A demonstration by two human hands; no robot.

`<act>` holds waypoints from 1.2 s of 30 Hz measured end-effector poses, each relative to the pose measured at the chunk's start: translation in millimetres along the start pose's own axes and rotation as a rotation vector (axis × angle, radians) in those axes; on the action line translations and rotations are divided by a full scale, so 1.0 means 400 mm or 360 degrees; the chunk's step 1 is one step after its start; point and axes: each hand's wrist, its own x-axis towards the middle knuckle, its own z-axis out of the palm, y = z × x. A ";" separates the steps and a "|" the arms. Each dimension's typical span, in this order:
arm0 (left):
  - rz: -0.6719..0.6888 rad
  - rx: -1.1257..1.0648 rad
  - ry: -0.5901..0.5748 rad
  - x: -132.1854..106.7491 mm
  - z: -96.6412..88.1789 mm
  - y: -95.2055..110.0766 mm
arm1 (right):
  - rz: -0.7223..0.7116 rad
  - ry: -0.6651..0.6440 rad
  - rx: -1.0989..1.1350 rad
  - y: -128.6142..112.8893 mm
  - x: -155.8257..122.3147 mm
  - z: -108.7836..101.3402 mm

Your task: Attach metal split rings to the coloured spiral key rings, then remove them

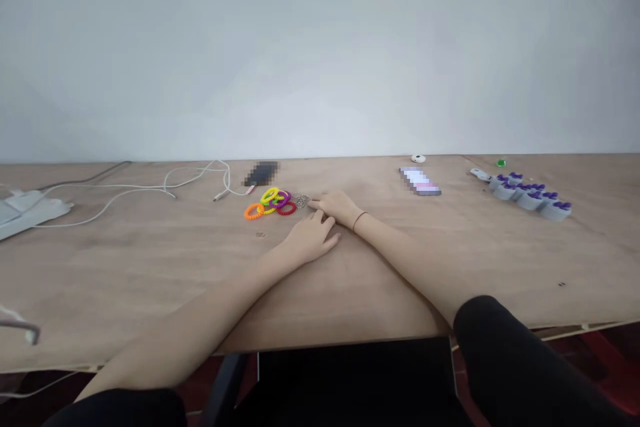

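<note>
My right hand [337, 207], with a thin dark red cord [359, 220] on its wrist, lies on the wooden tabletop [150, 267], its fingertips at a small patch of silvery metal chain or mesh [301, 201]. My left hand [310, 238] rests just below it, palm down and holding nothing. To the left of the metal piece lie coiled plastic spiral hair ties [271, 203] in orange, yellow, purple and red, in a loose pile. Neither hand touches them.
A black phone [261, 174], blurred, lies behind the ties. A white cable [195, 180] runs left towards a white power strip [30, 210]. At the right stand a blurred flat packet [420, 181] and several grey cups with purple tops [530, 197]. A wall rises behind the table.
</note>
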 end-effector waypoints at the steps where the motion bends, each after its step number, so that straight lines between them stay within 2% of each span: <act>1: 0.0008 -0.0002 -0.0001 0.000 0.001 -0.003 | -0.0015 -0.0033 -0.0024 0.001 0.001 -0.003; 7: 0.0064 -0.0055 0.0021 0.002 0.006 -0.015 | -0.0037 -0.0075 -0.0074 0.012 0.008 -0.009; 11: 0.0065 -0.0138 0.0025 0.000 0.001 -0.015 | -0.0014 0.0042 -0.0026 0.016 -0.001 0.007; 14: 0.0073 -0.0200 0.0062 0.003 0.001 -0.019 | 0.0089 0.0139 0.0081 0.020 -0.020 0.021; 19: 0.0026 -0.0444 0.0194 0.019 0.012 -0.034 | 0.0354 0.0462 0.0537 0.023 -0.074 0.043; 24: -0.0298 -0.0723 0.0365 0.028 0.019 -0.041 | 0.0509 0.0674 0.1051 0.008 -0.154 0.044; 26: -0.0334 -0.0820 0.0405 0.027 0.019 -0.039 | 0.0539 0.0699 0.1168 -0.003 -0.190 0.036; 32: 0.0087 -0.0943 0.0213 0.021 0.007 -0.014 | 0.0524 0.0680 0.1215 -0.038 -0.267 -0.001; 36: 0.0123 -0.0866 0.0225 0.021 -0.002 -0.008 | 0.0513 0.0652 0.1201 -0.054 -0.272 -0.016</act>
